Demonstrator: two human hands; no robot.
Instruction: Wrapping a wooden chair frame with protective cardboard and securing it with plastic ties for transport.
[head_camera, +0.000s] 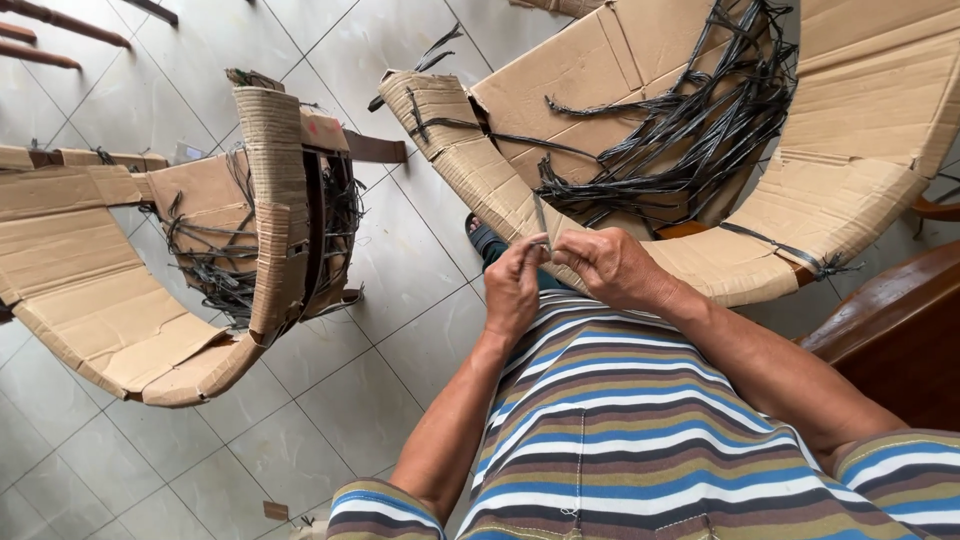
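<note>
Above the striped shirt (620, 420), left hand (513, 290) and right hand (607, 268) each pinch one thin grey strip (541, 222).

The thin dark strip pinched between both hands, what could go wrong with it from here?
1. The dark strip is held only by the fingertips of the left hand and right hand, so it might slip free.
2. It rises toward the tangled bundle of strips in the cardboard-wrapped frame; a pull could snag or knot others.
3. The cardboard edge looks frayed and might tear further.
</note>
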